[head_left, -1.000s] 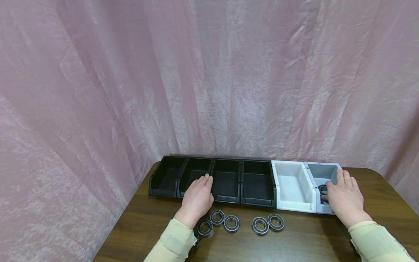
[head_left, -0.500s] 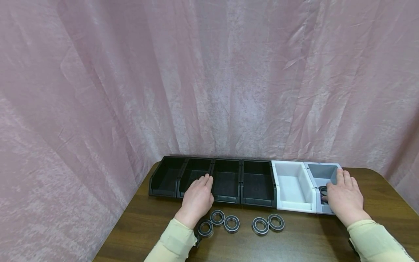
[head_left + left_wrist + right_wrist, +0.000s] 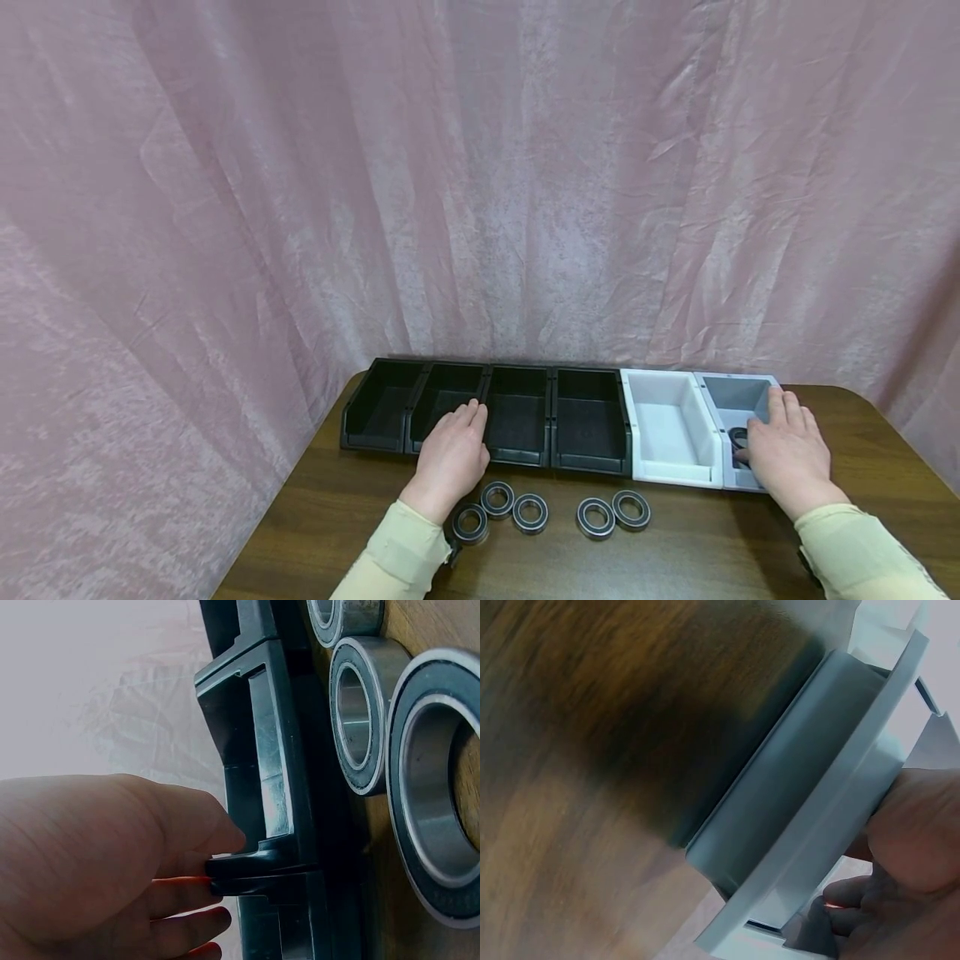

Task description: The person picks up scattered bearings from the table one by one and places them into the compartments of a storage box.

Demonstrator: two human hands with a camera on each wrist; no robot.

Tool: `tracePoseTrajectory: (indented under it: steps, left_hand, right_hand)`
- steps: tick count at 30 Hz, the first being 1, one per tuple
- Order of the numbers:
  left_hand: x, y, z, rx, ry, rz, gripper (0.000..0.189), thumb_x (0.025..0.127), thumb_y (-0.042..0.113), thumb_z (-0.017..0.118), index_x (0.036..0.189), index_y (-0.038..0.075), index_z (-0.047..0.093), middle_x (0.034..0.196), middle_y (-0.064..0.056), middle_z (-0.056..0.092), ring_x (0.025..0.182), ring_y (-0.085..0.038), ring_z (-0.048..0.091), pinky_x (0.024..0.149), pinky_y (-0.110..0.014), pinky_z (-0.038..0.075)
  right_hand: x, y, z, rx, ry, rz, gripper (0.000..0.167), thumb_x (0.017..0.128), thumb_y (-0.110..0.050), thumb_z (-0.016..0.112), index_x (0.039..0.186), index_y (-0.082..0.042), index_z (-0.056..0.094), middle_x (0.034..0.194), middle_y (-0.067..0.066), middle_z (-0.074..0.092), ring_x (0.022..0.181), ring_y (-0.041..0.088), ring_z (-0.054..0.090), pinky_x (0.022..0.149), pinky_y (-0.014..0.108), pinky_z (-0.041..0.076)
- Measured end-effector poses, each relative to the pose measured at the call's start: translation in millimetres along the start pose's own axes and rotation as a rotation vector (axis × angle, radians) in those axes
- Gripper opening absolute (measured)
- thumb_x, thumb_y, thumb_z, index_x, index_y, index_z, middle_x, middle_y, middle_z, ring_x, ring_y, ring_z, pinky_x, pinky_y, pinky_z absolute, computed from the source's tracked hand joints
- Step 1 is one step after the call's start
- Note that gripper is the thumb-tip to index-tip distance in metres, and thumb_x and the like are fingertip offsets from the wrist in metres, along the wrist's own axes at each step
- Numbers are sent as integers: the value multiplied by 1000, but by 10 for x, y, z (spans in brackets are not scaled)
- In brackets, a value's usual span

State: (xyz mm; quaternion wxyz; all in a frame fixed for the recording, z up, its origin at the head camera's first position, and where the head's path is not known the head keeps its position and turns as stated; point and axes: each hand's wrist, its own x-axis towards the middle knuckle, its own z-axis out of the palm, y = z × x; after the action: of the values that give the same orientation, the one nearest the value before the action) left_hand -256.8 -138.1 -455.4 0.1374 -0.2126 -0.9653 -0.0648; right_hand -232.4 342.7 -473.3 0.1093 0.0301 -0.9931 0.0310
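A row of open-front storage bins stands on the table. My left hand (image 3: pixel 452 454) pinches the side walls where two black bins (image 3: pixel 517 417) meet, thumb on one side and fingers on the other, as the left wrist view shows. At the row's right end, my right hand (image 3: pixel 791 454) grips the outer side wall of the grey bin (image 3: pixel 738 393), its thumb inside. Dark ring bearings (image 3: pixel 738 437) lie in that bin, partly hidden by the thumb. Three ball bearings (image 3: pixel 531 513) lie flat beside my left wrist, and two more bearings (image 3: pixel 596 518) lie further right.
A white bin (image 3: pixel 671 425) stands between the grey bin and the black ones. The wooden table (image 3: pixel 675 567) has rounded back corners. Close behind the row hangs a pink curtain (image 3: pixel 480 208).
The right end of the row and my right hand appear very slightly further left. Both hands keep their hold; the bearings lie as before.
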Motion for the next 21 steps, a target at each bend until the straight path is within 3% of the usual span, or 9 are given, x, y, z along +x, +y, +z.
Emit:
tracePoseTrajectory:
  steps: [6, 12, 19, 21]
  left_hand:
    - [9, -2, 1, -6, -5, -2, 57, 99, 13, 79, 151, -4, 63, 159, -22, 58, 147, -37, 58, 124, -51, 44]
    - [11, 2, 1, -6, 2, 2, 57, 99, 13, 80, 150, -4, 63, 159, -22, 59, 146, -37, 59, 124, -50, 44]
    - [0, 2, -6, 2, -9, -6, 57, 99, 14, 80, 151, -4, 63, 159, -22, 59, 147, -37, 58, 124, -51, 44]
    - [0, 5, -13, 2, -13, -9, 58, 99, 14, 80, 151, -4, 63, 159, -22, 59, 147, -37, 58, 124, -51, 44]
  right_hand:
    - [-3, 36, -34, 59, -33, 5, 63, 98, -24, 81, 133, 24, 59, 157, 57, 21, 151, 70, 17, 126, 75, 20]
    - [-6, 34, -111, 106, -53, 22, 69, 103, -21, 75, 144, 27, 47, 158, 56, 22, 152, 70, 17, 127, 74, 16]
    - [-40, -109, -199, 109, 79, -1, 60, 106, -10, 65, 147, 27, 41, 157, 55, 28, 150, 69, 24, 128, 74, 16]
    - [-51, -148, -230, 123, 105, -2, 59, 108, -10, 62, 150, 26, 39, 159, 54, 26, 153, 68, 22, 131, 71, 11]
